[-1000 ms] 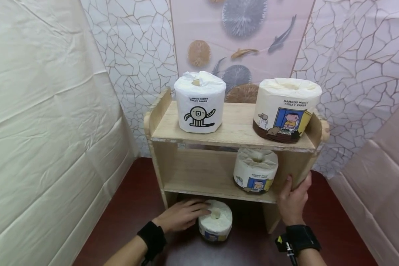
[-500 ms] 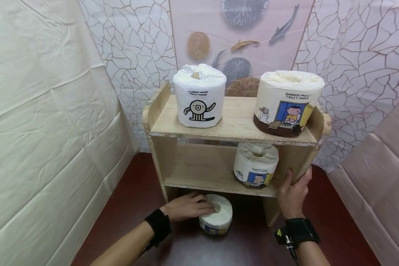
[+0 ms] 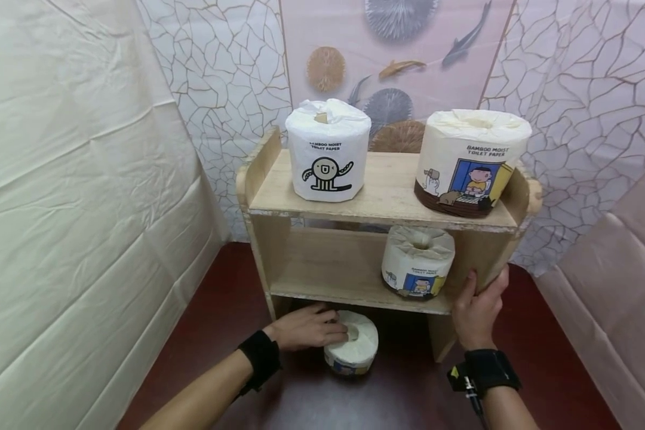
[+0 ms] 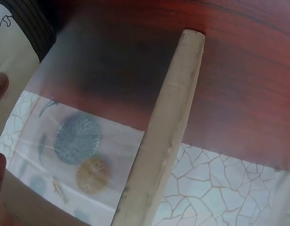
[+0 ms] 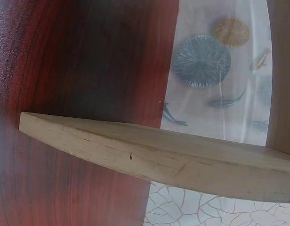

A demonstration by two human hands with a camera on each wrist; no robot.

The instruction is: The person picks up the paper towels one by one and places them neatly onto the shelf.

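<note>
In the head view my left hand (image 3: 307, 328) grips a wrapped toilet roll (image 3: 361, 344) on the table under the lowest board, fingers over its top by the core hole. The left wrist view shows part of that roll (image 4: 11, 61) at the left edge, with a digit against its side. My right hand (image 3: 478, 310) holds the right side panel of the small wooden shelf (image 3: 322, 263), thumb inside and fingers outside. A cream toilet roll (image 3: 416, 263) stands on the middle board at right. On the top board are a white roll (image 3: 328, 152) and a larger cream roll (image 3: 470, 164).
The shelf stands on a dark red table (image 3: 344, 406). Its left panel (image 4: 164, 117) is beside my left hand, its right panel (image 5: 135, 150) below the right wrist camera. Pale cloth walls (image 3: 86, 209) flank the table; a patterned backdrop (image 3: 220, 89) hangs behind.
My left fingers have moved right, from the roll's left edge onto its top by the core hole. The right hand keeps its hold on the panel. The head view has tilted slightly.
</note>
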